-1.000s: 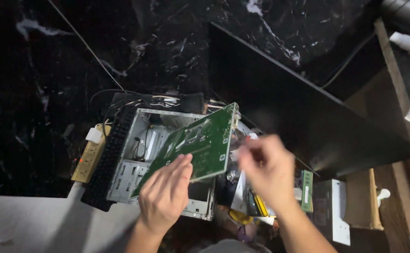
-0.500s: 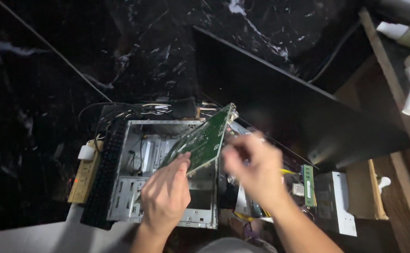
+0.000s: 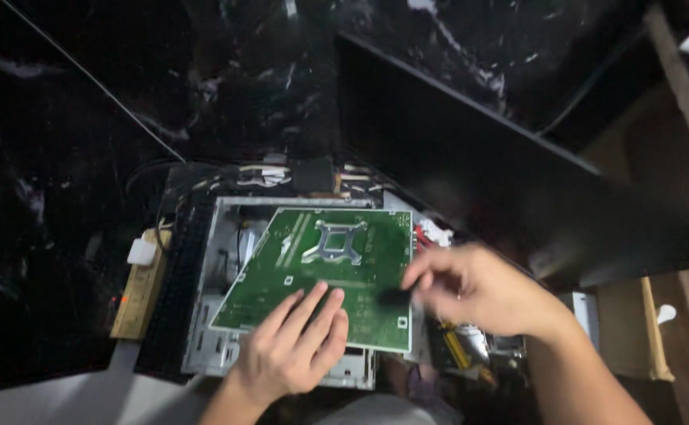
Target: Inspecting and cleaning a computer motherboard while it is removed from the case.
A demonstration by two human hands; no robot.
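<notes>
centrally: green circuit board [image 3: 325, 271] laid over open metal case [image 3: 210, 315], pressed flat by left hand [image 3: 293, 350], fingers spread; right hand [image 3: 478, 291] blurred at board's rt edge, grip can't be told.

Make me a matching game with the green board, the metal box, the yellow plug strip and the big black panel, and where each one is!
Things:
1. green circuit board
2. grey metal case
3. yellow power strip
4. black panel

Places:
A. far left, beside the case
B. under the left hand, with the right hand at its right edge
C. upper right, lying slantwise
D. beneath the board, open on top

Pairs: 1-B, 2-D, 3-A, 4-C
</notes>
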